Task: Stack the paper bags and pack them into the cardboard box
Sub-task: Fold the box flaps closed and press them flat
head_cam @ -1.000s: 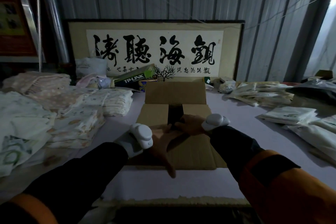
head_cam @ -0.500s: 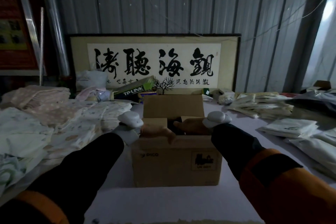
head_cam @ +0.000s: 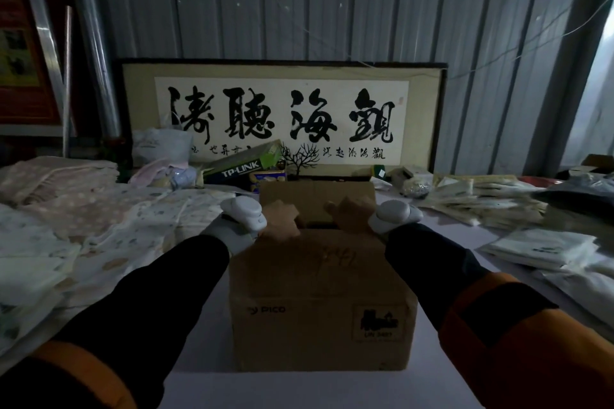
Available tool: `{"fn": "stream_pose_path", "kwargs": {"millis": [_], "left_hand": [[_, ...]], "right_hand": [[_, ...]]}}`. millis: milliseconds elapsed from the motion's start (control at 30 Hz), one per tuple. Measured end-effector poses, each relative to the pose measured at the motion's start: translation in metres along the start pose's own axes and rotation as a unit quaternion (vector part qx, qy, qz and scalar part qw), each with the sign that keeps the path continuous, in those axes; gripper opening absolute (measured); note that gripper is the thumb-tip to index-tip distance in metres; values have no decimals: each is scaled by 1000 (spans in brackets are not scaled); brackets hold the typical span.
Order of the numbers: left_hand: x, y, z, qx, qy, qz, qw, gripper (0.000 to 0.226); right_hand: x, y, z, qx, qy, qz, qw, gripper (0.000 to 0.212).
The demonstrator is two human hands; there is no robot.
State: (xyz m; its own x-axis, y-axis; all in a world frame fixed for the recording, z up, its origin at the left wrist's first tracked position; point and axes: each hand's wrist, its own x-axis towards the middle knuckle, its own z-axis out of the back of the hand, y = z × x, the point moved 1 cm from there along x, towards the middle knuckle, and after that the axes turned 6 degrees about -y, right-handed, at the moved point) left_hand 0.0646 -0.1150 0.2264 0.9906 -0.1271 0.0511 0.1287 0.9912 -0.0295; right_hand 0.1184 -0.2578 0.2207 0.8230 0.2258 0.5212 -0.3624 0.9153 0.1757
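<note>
Our left hand [head_cam: 282,221] and right hand [head_cam: 352,211] grip the top flaps of the upright cardboard box [head_cam: 322,302] (centre table); paper bags [head_cam: 538,247] wait rightward. Flaps springing inward could block packing.

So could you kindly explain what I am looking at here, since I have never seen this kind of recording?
This is one view from a camera worn on a person's head, looking down at their own arms. The left hand and right hand rest on the top flaps of a brown cardboard box standing on a pale table. Each wrist carries a white tracker. Stacks of flat white paper bags lie to the right, folded patterned cloth to the left. A framed calligraphy panel leans behind. Nothing is lifted.
</note>
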Motion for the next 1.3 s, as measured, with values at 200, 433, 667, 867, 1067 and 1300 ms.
{"fn": "stream_pose_path", "kwargs": {"millis": [200,433,667,867,1067,1300], "left_hand": [[15,8,-15,28,-75,30,996,30],[34,28,-57,-1,-83,-6,997,27],[52,40,-84,-123,-109,-18,986,50],[67,42,-94,-107,-125,-22,986,48],[93,44,-91,-111,-215,-4,970,42],[144,35,-91,-80,-221,11,972,63]], "right_hand": [[18,-14,-20,4,114,15,993,48],[10,-30,-69,-18,154,35,987,35],[10,-30,-108,59,145,3,988,34],[7,-27,-124,50,143,14,988,36],[8,-25,-130,27,126,14,992,38],[15,-29,-144,34,130,18,991,43]]}}
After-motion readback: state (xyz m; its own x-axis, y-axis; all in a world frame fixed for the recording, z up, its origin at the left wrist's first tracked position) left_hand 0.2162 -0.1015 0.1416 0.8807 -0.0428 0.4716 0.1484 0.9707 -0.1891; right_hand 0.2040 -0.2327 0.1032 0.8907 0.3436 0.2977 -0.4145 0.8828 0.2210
